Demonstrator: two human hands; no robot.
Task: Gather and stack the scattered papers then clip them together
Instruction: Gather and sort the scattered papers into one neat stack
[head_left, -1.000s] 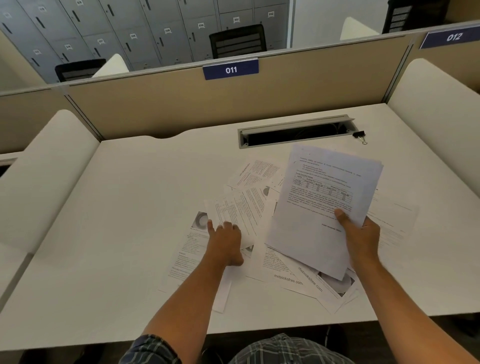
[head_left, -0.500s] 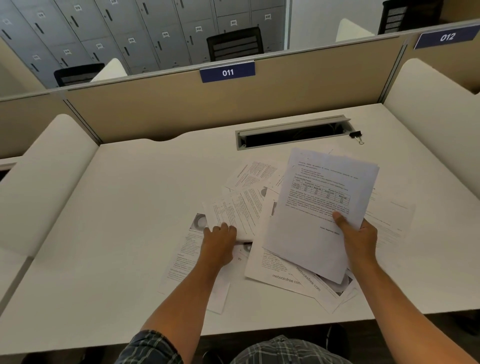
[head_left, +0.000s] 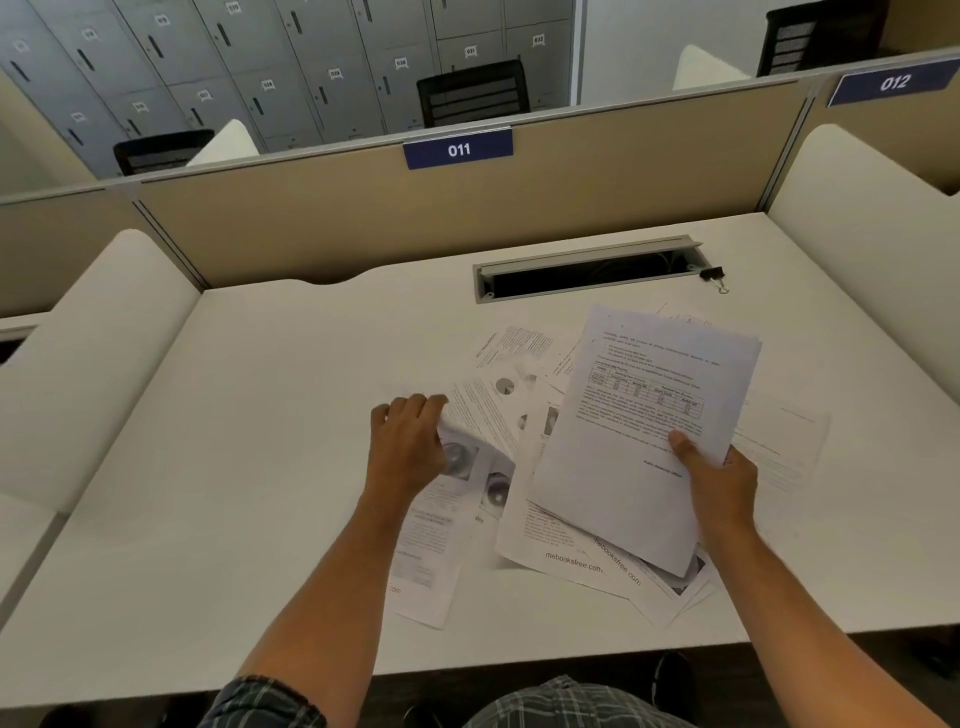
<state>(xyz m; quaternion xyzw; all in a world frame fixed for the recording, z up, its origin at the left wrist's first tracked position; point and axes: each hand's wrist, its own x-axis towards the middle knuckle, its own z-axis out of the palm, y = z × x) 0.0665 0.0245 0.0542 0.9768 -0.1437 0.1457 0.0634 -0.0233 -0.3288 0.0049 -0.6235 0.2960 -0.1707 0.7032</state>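
My right hand (head_left: 719, 480) holds a small stack of printed sheets (head_left: 639, 415) tilted above the white desk (head_left: 234, 467), thumb on top near the lower edge. My left hand (head_left: 410, 441) grips the left edge of a loose sheet (head_left: 483, 415) and curls it up off the desk. Several more printed pages (head_left: 566, 551) lie overlapping under and between both hands, one (head_left: 426, 561) reaching toward the front edge. A black binder clip (head_left: 712, 275) rests at the right end of the cable slot, far from both hands.
A grey cable slot (head_left: 587, 270) is set into the desk behind the papers. A tan partition (head_left: 363, 218) with a blue "011" label (head_left: 458, 149) closes the back. White side dividers (head_left: 872, 249) flank the desk. Lockers and chairs stand beyond.
My left hand went from pressing flat on a sheet to pinching its edge and lifting it. The stack in my right hand stayed about where it was.
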